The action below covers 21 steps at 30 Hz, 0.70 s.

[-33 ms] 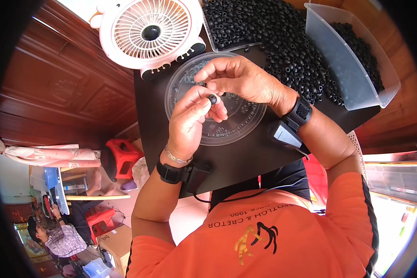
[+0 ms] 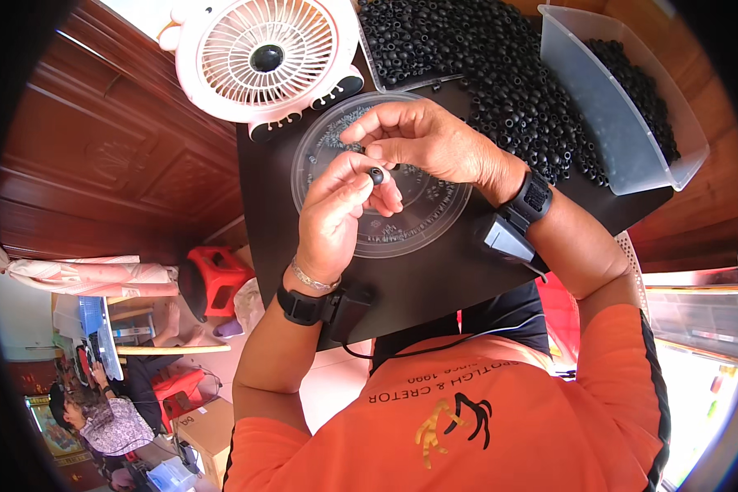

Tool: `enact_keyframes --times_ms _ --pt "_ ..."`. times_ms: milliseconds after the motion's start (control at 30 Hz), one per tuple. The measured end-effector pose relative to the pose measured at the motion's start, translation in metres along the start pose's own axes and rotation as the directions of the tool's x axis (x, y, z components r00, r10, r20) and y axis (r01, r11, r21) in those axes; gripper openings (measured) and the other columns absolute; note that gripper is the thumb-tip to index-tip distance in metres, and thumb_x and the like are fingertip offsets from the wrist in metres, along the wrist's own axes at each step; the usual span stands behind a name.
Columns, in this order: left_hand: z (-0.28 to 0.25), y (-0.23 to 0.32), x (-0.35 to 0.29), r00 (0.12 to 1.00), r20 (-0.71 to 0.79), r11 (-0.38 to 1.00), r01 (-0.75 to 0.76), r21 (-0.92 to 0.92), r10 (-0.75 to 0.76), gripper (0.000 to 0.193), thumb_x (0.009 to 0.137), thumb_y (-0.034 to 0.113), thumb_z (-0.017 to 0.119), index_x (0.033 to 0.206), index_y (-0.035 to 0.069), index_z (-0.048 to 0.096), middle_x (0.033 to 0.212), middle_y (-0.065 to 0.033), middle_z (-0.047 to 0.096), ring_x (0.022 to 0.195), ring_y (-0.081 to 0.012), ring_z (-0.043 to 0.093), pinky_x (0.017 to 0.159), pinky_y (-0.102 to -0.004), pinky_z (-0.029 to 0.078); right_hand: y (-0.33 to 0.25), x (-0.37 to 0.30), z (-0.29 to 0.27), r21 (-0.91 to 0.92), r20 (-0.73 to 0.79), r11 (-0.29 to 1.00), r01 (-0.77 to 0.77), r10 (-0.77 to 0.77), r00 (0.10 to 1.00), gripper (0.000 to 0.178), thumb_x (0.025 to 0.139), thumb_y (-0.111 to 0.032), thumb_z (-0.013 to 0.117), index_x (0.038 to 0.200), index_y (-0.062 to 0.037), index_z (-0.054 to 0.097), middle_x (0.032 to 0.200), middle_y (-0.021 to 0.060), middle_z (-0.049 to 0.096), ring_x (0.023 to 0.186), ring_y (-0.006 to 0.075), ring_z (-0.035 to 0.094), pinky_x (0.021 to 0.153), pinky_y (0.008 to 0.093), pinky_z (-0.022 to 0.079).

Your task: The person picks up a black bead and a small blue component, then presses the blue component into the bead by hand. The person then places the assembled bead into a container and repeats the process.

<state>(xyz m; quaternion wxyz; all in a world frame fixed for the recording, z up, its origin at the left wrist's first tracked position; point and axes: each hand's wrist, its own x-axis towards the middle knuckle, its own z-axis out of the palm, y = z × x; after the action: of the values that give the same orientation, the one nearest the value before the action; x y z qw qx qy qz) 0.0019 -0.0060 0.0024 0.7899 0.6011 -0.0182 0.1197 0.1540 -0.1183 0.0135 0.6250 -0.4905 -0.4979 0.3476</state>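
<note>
A small black bead-like piece with a hole [image 2: 376, 175] is pinched between the thumb and forefinger of my left hand [image 2: 336, 197]. Just above and to its right, my right hand [image 2: 430, 143] curls its thumb and forefinger close to the left fingertips. Whatever the right fingers pinch, if anything, is too small to make out. Beneath both hands lies a round clear plastic tray [image 2: 302, 184] with many tiny clear pieces scattered in it.
A white animal-shaped fan [image 2: 258, 61] stands at the far left of the dark table [image 2: 275, 246]. Black pieces [image 2: 517, 107] are heaped at the back right, beside a tilted translucent bin [image 2: 599, 107] holding more. Another person [image 2: 119, 422] sits at the lower left, near red stools [image 2: 217, 279].
</note>
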Motion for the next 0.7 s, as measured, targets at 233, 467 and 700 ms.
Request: enact_keyframes --times_ms 233,467,700 --pt "0.0001 -0.0017 0.0003 0.999 -0.044 1.0 0.003 -0.02 -0.004 0.025 0.096 0.023 0.045 0.1 0.0 0.052 0.086 -0.0135 0.06 0.076 -0.0205 0.061 0.071 -0.0299 0.048 -0.0071 -0.0021 0.0028 0.026 -0.041 0.998 0.057 -0.056 0.998 0.017 0.09 -0.006 0.061 0.105 0.0016 0.066 0.089 0.0022 0.067 0.084 0.0081 0.06 0.079 0.0245 0.05" --pt "-0.0018 -0.0034 0.0013 0.997 -0.077 1.0 0.0 -0.028 -0.002 0.025 0.097 0.024 0.043 0.1 0.001 0.053 0.086 -0.0129 0.061 0.076 -0.0199 0.061 0.071 -0.0293 0.048 -0.0058 -0.0032 -0.001 -0.1 -0.034 0.994 0.047 -0.051 0.998 0.017 0.091 -0.003 0.06 0.106 -0.0007 0.068 0.091 0.0018 0.068 0.086 0.0081 0.061 0.081 0.0251 0.051" --pt "-0.0048 -0.004 0.0018 0.998 -0.061 0.999 -0.007 -0.048 0.004 0.023 0.093 0.023 0.049 0.101 0.002 0.055 0.088 -0.0108 0.062 0.077 -0.0181 0.061 0.072 -0.0292 0.048 -0.0044 -0.0021 0.0006 -0.051 -0.034 0.998 0.034 -0.036 0.999 0.015 0.092 -0.006 0.059 0.103 0.0019 0.066 0.088 0.0018 0.067 0.083 0.0076 0.06 0.077 0.0242 0.05"
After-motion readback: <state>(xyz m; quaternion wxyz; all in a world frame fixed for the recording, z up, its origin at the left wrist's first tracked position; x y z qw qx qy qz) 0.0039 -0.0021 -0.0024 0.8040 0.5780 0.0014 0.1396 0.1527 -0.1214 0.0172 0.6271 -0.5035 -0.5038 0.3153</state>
